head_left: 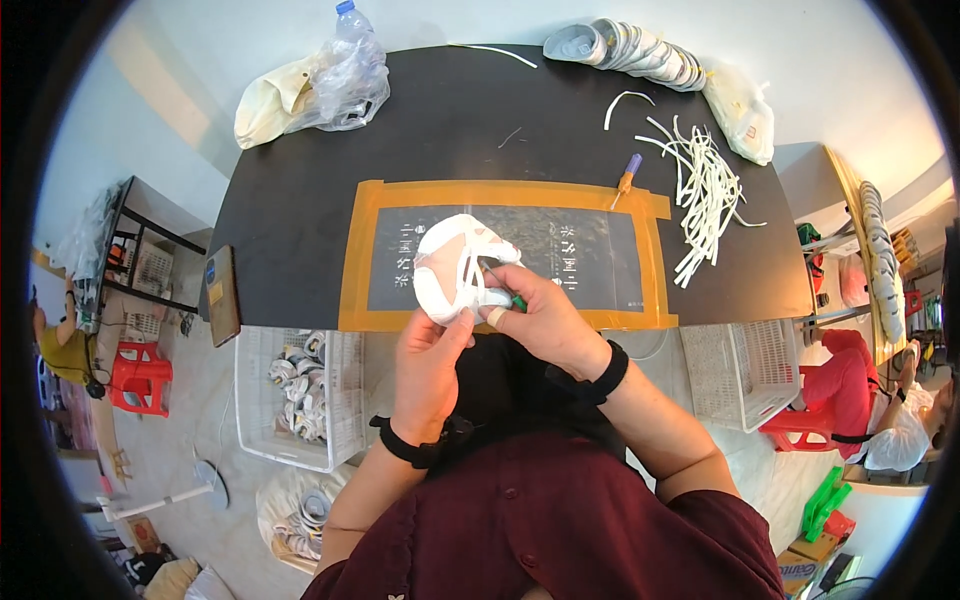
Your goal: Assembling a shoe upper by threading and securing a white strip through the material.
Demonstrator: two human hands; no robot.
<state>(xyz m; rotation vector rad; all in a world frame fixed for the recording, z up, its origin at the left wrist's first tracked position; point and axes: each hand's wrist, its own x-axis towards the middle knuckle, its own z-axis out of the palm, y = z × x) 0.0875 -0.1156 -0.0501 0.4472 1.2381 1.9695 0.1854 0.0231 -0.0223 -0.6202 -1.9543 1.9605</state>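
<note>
Over the taped mat sits a white strappy shoe upper (440, 290) with a pinkish-beige inside, tilted up between my hands. My left hand (428, 365) pinches its near edge between thumb and fingers. At the shoe upper's right side, my right hand (550, 320) is closed with the thumb and forefinger by the straps. A small tool with a green handle (519, 302) shows between those fingers; its tip is hidden. A light band wraps my right thumb. Both wrists wear black straps.
Orange tape (355, 260) borders the dark mat. A purple-and-orange handled awl (627, 180), white strips (710, 200), nested shoe pieces (640, 58), a bottle in a plastic bag (350, 80) and a phone (222, 295) lie around the table. White baskets (300, 455) stand below; people sit at both sides.
</note>
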